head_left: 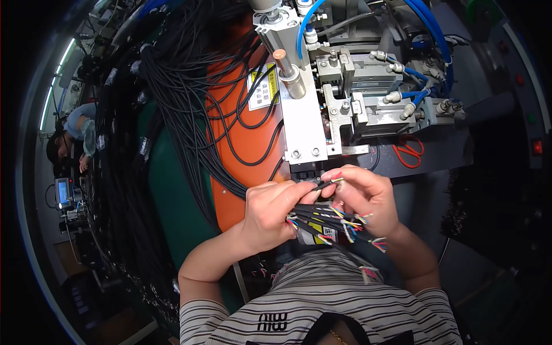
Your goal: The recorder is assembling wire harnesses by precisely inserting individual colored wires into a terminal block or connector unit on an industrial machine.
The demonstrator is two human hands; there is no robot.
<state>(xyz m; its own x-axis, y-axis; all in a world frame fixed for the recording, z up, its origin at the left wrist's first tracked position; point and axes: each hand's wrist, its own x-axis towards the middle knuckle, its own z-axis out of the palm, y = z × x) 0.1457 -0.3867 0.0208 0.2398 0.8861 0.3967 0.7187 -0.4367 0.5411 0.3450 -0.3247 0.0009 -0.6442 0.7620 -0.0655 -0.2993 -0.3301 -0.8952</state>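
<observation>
My left hand [269, 211] is closed around a bundle of black cables [316, 217], whose ends fan out to the right with red, blue, yellow and white wires bared. One black cable end [325, 185] stands apart above the bundle, pinched between left thumb and forefinger. My right hand [371, 198] meets it from the other side, with thumb and fingers closed at its bared wires. The right fingers partly hide the wire tips. Both hands are in front of my body, just below the front of a metal machine [305, 126].
Pneumatic cylinders with blue hoses [422, 95] sit at the machine's right. Red-handled scissors [409, 154] lie beside it. Many black cables [184, 98] drape over an orange surface [233, 201] and a green one [164, 178]. Another person [80, 126] is at far left, near a small screen [63, 192].
</observation>
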